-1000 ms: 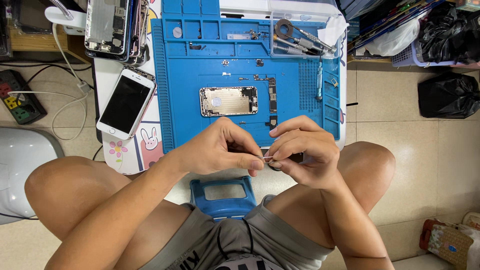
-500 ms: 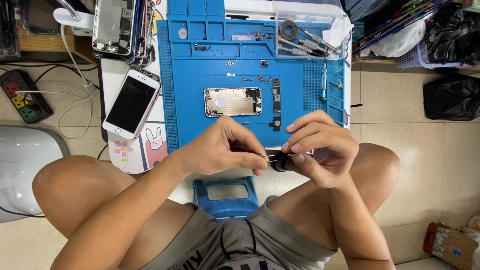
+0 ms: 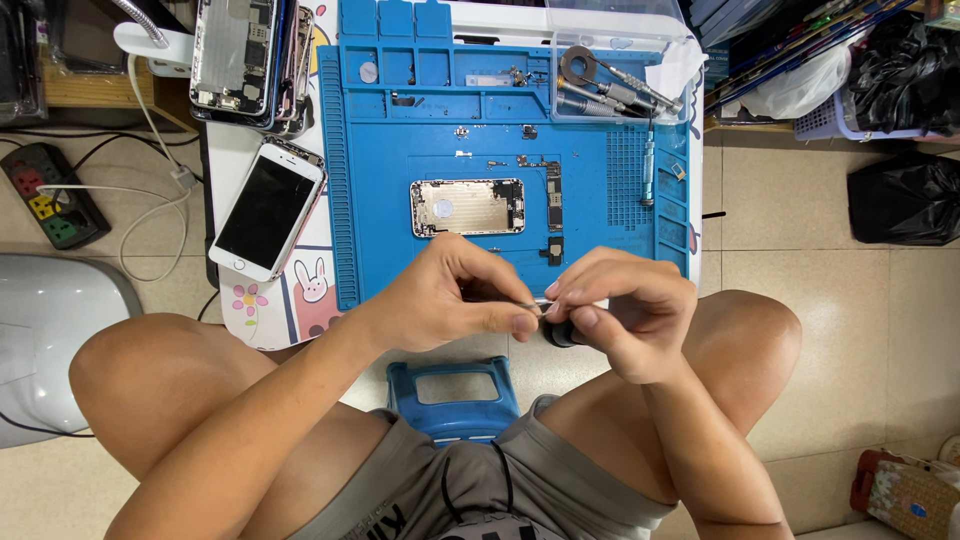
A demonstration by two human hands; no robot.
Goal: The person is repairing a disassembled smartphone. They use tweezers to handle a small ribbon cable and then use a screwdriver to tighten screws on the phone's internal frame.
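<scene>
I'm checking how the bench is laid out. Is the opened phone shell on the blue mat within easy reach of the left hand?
Probably yes. The opened phone shell lies just beyond the left hand with only bare blue mat between, though that hand pinches a thin tool.

Beige floor tiles fill the right of the frame, dark bags slumped along the upper right edge. Upper left, a power strip lies on the floor (white cable trailing off it), and a pale grey rounded object sits at the left edge.
</scene>
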